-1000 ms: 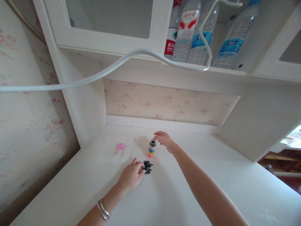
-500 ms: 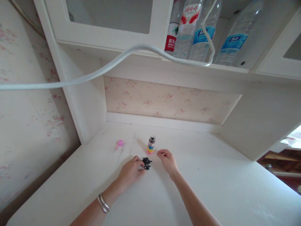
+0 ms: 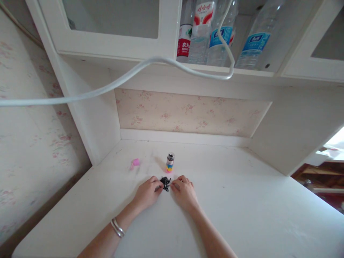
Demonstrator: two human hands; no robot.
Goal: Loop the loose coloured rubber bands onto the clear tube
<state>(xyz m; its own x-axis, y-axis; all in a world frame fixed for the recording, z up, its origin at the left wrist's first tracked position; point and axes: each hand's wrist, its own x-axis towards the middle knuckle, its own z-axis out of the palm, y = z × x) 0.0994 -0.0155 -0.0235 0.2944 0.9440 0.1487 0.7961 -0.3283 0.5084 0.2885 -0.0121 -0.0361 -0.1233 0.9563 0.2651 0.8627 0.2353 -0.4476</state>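
A tangled clump of small black rubber bands (image 3: 165, 183) lies on the white desktop between my hands. My left hand (image 3: 149, 190), with silver bangles at its wrist, has its fingers closed on the left side of the clump. Against the right edge of it are the pinched fingertips of my right hand (image 3: 184, 191); a strand seems to be between them. Just behind the clump stands a small clear bottle (image 3: 170, 163), uncapped, with black pieces inside and blue, yellow and pink at its lower part. A pink cap (image 3: 136, 162) lies to the left of the bottle.
Overhead, a white cable (image 3: 120, 80) hangs across the view in front of the cabinet. Several plastic bottles (image 3: 202, 34) stand on the open shelf. The white desktop (image 3: 242, 208) is bounded by a back panel and side walls.
My right hand has moved from beside the bottle down and left to the clump's right edge. My left hand stays at the clump. The whole view has shifted slightly.
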